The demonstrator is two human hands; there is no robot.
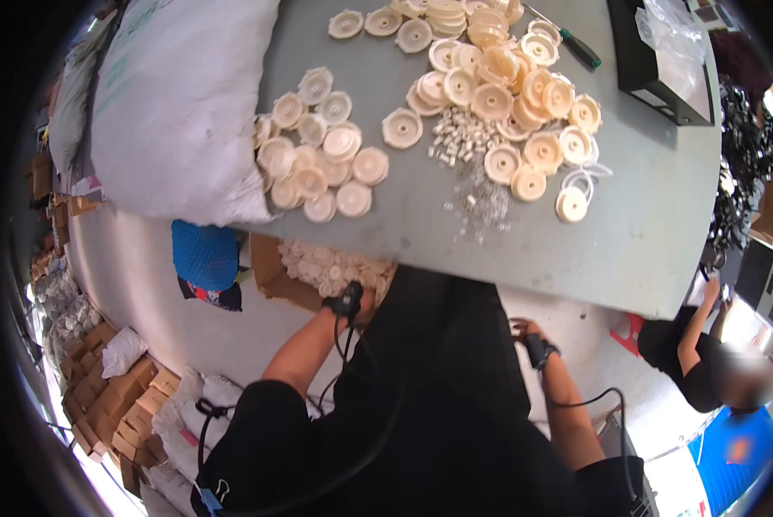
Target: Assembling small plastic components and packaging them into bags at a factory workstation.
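Observation:
My left hand (366, 302), with a black device strapped at its wrist, is down beside my left thigh at the near rim of a cardboard box (270, 274). White plastic discs (322, 265) fill that box, and the hand is next to them. Its fingers are hidden, so I cannot see whether it holds one. My right hand (528, 328) hangs low beside my right thigh, below the table edge, its partly visible fingers loosely apart and nothing seen in them. On the grey-green table (386, 233) above lie cream notched wheels (492, 102) in a heap and a smaller group of paler wheels (310, 181).
Small white cylinders (464, 136) and tiny clear pieces (481, 207) lie near the heap. A green-handled screwdriver (581, 48) and a black box (662, 65) are farther back. A large white sack (180, 112) covers the table's left. Another person (705, 345) sits at right.

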